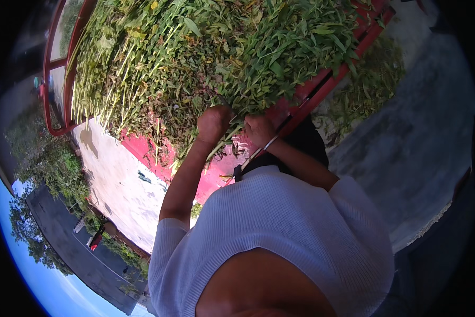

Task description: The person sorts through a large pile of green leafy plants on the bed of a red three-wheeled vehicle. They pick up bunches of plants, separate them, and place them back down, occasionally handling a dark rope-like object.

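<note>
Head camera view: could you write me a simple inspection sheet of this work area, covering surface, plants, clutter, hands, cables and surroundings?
Surface: red platform, largely covered; bare near the person.
Plants: broad heap of leafy green stalks, some leaves yellow or brown.
Clutter: more greenery on the ground at right.
Hands: left hand curled closed, right hand close beside it, at the heap's near edge; what they hold is unclear.
Cables: nothing seen.
Surroundings: red tubular rail, sunlit pale ground, shrubs at left.
</note>
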Demonstrator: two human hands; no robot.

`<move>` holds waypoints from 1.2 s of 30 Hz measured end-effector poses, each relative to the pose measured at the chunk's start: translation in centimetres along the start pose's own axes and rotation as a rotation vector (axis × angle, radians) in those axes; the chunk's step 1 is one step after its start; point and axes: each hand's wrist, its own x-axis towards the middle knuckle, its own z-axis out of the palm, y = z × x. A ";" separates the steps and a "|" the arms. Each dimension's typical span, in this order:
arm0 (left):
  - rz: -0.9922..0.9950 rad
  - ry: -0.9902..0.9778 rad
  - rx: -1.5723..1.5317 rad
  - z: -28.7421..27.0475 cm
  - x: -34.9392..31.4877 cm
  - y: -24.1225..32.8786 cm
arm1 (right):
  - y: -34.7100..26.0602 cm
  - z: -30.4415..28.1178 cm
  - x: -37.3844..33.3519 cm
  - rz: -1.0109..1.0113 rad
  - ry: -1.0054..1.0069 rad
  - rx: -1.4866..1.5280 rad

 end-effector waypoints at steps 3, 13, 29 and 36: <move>0.152 0.096 -0.178 -0.4 -0.1 -0.6 | -1.8 -1.4 0.7 -0.080 0.046 -0.062; 0.135 0.132 -1.008 -2.6 0.8 0.7 | -8.4 -8.2 2.0 -0.198 0.137 -0.018; 0.065 0.179 -0.562 4.9 1.6 -3.3 | 0.1 -2.3 -0.1 -0.069 -0.072 -0.451; 0.024 0.222 -0.563 5.3 1.9 -4.1 | -1.1 -2.6 -0.3 -0.070 -0.094 -0.399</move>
